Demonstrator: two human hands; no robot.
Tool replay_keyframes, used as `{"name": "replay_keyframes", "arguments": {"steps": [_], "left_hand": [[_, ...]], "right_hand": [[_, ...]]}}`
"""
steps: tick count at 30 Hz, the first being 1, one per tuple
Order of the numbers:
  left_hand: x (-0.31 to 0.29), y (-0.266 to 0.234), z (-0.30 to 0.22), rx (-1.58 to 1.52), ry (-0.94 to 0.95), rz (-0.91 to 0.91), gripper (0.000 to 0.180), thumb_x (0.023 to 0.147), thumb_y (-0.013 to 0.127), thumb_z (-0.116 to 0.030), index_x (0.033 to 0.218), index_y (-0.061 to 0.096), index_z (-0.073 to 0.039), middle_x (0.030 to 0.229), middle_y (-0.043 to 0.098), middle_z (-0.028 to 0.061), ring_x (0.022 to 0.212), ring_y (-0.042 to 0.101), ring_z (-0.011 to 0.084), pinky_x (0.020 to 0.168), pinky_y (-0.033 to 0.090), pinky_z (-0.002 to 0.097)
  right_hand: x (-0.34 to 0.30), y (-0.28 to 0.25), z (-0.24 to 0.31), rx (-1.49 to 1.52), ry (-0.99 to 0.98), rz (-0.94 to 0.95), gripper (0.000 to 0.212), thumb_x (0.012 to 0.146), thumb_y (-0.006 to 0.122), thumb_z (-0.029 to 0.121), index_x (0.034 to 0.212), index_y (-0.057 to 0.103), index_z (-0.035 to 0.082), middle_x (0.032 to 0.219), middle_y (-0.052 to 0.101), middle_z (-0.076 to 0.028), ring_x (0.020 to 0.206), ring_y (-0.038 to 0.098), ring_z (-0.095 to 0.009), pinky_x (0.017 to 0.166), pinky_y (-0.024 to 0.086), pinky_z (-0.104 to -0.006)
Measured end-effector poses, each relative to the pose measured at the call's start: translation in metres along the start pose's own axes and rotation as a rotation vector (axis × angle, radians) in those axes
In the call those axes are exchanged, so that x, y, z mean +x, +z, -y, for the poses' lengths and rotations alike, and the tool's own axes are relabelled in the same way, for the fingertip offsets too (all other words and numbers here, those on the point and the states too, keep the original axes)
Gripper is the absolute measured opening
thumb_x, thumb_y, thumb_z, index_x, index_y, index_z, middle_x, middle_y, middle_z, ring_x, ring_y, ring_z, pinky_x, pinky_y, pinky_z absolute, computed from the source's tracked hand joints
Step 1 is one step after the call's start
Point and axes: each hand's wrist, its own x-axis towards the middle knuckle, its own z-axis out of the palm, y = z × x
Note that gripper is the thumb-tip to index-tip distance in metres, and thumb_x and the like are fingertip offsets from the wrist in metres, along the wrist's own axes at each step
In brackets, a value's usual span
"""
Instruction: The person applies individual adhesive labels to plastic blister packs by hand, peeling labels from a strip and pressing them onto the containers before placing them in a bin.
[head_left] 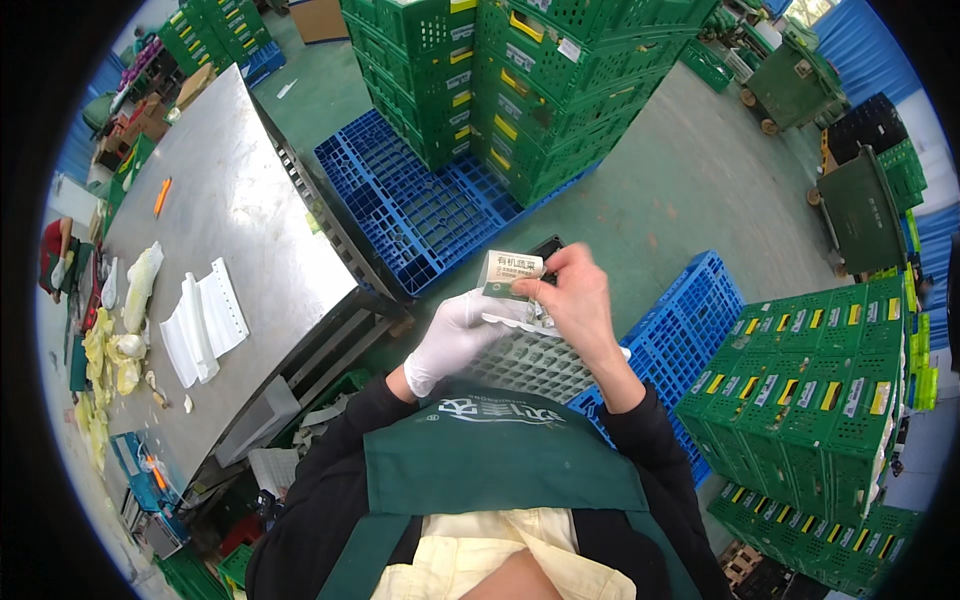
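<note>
In front of my apron, my right hand [582, 300], bare, pinches the right edge of a small cream and green printed label [513, 267]. My left hand [452, 338] wears a white glove. Its fingers are closed by the label's lower left corner, and what lies inside them is partly hidden. Below both hands is a pale lattice-patterned tray [530, 368] with a white scalloped edge. Whether the left fingers grip that edge cannot be made out. A dark object [547, 248] shows just behind the label.
At left stands a metal table [235, 170] with white sheets [203, 325], an orange pen-like tool [162, 197] and crumpled yellowish wrapping [100, 350]. Green crates [570, 90] are stacked on a blue pallet [370, 190] ahead. More green crates [790, 390] and another blue pallet [690, 320] are at right.
</note>
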Motion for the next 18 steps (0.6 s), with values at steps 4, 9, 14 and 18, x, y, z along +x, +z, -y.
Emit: {"name": "replay_keyframes", "arguments": {"steps": [4,9,14,18], "left_hand": [[0.004,-0.002,-0.011,0.051,0.066,0.019,0.014,0.075,0.064,0.003,0.088,0.066,-0.002,0.093,0.063,0.0056,0.084,0.059,0.0153,0.077,0.047,0.0269],[0.001,-0.008,0.001,-0.048,-0.176,0.215,0.011,0.074,0.066,0.004,0.084,0.065,-0.001,0.089,0.061,0.0039,0.081,0.058,0.0112,0.071,0.046,0.0234],[0.001,-0.004,0.0,-0.107,-0.126,0.032,0.015,0.077,0.061,0.006,0.091,0.063,0.002,0.094,0.06,0.0062,0.08,0.059,0.012,0.073,0.049,0.0247],[0.002,-0.009,-0.001,-0.095,-0.115,0.069,0.022,0.079,0.06,0.003,0.099,0.064,-0.003,0.104,0.062,0.0048,0.096,0.058,0.0132,0.085,0.045,0.0273]], "right_hand": [[0.008,-0.012,-0.006,0.523,0.151,0.389,0.026,0.079,0.069,0.016,0.091,0.059,-0.004,0.079,0.064,-0.005,0.07,0.055,-0.009,0.063,0.045,-0.0257],[0.031,-0.022,-0.014,0.706,0.291,0.207,0.019,0.086,0.058,0.007,0.102,0.064,-0.001,0.091,0.065,-0.005,0.074,0.057,-0.008,0.067,0.046,-0.0225],[0.021,-0.023,-0.008,0.554,0.09,0.165,0.022,0.079,0.063,0.002,0.096,0.05,0.003,0.066,0.053,0.002,0.062,0.05,-0.003,0.055,0.04,-0.0188],[0.007,0.007,0.002,0.345,-0.201,0.096,0.029,0.075,0.066,0.002,0.096,0.045,0.0,0.068,0.052,-0.006,0.061,0.052,-0.012,0.057,0.042,-0.0259]]}}
